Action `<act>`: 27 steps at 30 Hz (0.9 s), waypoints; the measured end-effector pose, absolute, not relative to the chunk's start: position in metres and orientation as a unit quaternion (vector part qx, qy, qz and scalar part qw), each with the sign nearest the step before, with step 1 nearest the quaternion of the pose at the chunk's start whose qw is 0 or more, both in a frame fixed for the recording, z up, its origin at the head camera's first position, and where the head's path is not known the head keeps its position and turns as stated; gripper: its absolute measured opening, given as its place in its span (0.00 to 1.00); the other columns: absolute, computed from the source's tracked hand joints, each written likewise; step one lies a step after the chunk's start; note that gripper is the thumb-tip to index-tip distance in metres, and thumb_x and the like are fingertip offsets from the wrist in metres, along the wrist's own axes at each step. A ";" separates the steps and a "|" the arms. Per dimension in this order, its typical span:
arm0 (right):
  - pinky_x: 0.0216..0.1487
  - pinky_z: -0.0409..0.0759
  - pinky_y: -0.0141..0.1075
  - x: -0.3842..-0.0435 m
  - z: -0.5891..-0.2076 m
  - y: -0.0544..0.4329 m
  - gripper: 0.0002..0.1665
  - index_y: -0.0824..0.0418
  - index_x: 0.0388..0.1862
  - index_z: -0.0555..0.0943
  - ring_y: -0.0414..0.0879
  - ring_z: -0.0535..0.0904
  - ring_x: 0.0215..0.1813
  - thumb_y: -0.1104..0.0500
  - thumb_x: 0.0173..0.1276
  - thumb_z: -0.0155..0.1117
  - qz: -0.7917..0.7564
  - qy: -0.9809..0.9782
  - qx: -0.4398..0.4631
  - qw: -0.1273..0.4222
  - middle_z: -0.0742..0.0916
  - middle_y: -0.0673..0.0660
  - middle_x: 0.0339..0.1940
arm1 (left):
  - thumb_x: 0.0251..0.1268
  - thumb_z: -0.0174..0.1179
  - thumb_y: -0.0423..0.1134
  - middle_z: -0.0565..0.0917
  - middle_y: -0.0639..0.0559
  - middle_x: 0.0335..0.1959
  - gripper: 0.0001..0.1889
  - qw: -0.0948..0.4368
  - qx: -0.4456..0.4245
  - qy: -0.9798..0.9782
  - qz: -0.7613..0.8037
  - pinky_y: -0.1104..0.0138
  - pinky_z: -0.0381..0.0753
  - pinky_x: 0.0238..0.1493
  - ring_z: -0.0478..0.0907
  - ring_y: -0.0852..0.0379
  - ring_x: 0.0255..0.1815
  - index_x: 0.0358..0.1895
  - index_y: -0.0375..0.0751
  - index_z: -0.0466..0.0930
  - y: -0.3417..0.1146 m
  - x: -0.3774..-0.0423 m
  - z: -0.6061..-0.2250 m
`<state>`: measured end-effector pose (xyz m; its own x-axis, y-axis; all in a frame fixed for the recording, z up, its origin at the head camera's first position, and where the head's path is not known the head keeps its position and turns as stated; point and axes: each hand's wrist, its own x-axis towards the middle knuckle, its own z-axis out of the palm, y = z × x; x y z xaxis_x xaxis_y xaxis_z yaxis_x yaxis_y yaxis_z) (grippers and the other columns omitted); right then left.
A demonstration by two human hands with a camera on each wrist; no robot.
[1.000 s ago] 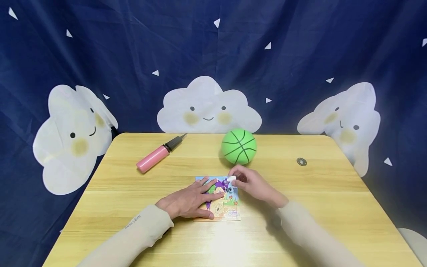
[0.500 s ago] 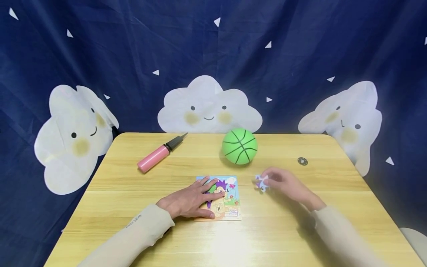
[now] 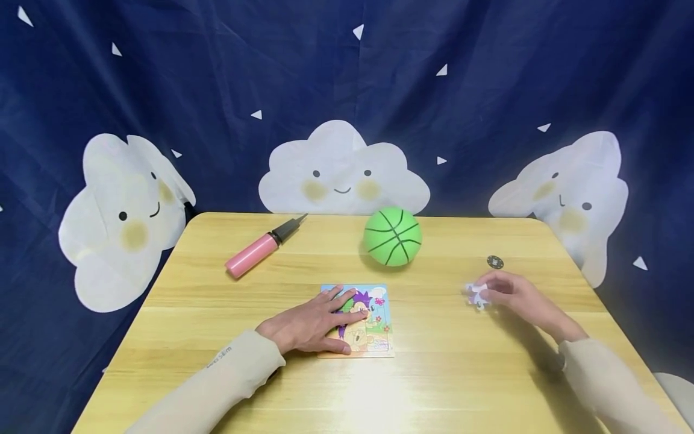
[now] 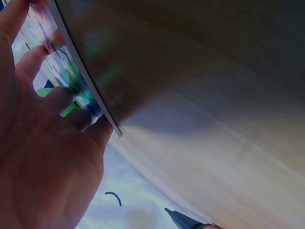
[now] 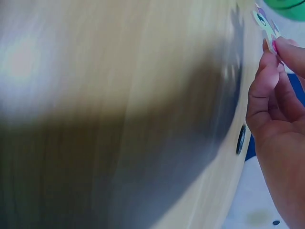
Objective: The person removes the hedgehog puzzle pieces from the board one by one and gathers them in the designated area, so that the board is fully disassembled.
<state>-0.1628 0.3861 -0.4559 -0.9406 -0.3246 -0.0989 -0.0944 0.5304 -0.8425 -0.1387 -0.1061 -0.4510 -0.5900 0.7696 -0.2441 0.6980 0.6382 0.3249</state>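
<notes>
Puzzle piece [image 3: 477, 296]: over the right part of the wooden table [image 3: 434, 374], well apart from the puzzle [image 3: 378, 330]
Right hand [image 3: 520, 299]: thumb and fingers pinched narrow, holding the piece, just nearer us than the dark round chip [image 3: 495, 262]
Change: within the last second we see this hand carry the piece rightward from the puzzle's far right corner; we judge the two are now separate work
Puzzle picture: cartoon face with purple hair, lying flat near the middle, partly covered
Left hand [image 3: 311, 322]: fingers spread wide on the puzzle, unmoved; we judge it steadies it
Green ball [image 3: 393, 236]: beyond the puzzle
Pink pump [image 3: 255, 253]: farther left
Backdrop: navy curtain [image 3: 347, 66] with smiling clouds [image 3: 344, 172]
</notes>
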 end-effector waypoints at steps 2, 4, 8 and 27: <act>0.47 0.89 0.32 -0.163 -0.458 0.393 0.15 0.68 0.61 0.83 0.37 0.91 0.50 0.62 0.82 0.67 -0.470 0.865 -0.127 0.123 0.93 0.64 0.52 | 0.81 0.58 0.64 0.49 0.43 0.92 0.38 0.183 0.414 0.886 0.096 0.43 0.54 0.89 0.43 0.36 0.93 0.88 0.62 0.61 -0.106 -0.139 -0.451; 0.46 0.89 0.33 -0.164 -0.460 0.397 0.14 0.69 0.61 0.82 0.38 0.92 0.49 0.63 0.82 0.66 -0.474 0.863 -0.126 0.123 0.93 0.66 0.52 | 0.81 0.58 0.65 0.49 0.43 0.93 0.38 0.183 0.415 0.886 0.095 0.43 0.54 0.89 0.43 0.36 0.93 0.88 0.62 0.61 -0.106 -0.139 -0.451; 0.44 0.90 0.33 -0.166 -0.462 0.402 0.15 0.71 0.61 0.79 0.37 0.91 0.47 0.66 0.81 0.66 -0.466 0.868 -0.125 0.117 0.91 0.70 0.52 | 0.81 0.58 0.64 0.49 0.43 0.92 0.38 0.182 0.414 0.887 0.095 0.43 0.54 0.89 0.43 0.36 0.93 0.88 0.62 0.61 -0.105 -0.139 -0.451; 0.55 0.81 0.26 -0.168 -0.466 0.403 0.19 0.64 0.60 0.89 0.46 0.84 0.56 0.63 0.73 0.76 -0.300 0.940 -0.159 0.017 0.90 0.65 0.55 | 0.80 0.58 0.65 0.50 0.43 0.92 0.38 0.181 0.414 0.887 0.093 0.44 0.54 0.90 0.44 0.37 0.93 0.88 0.63 0.61 -0.105 -0.140 -0.451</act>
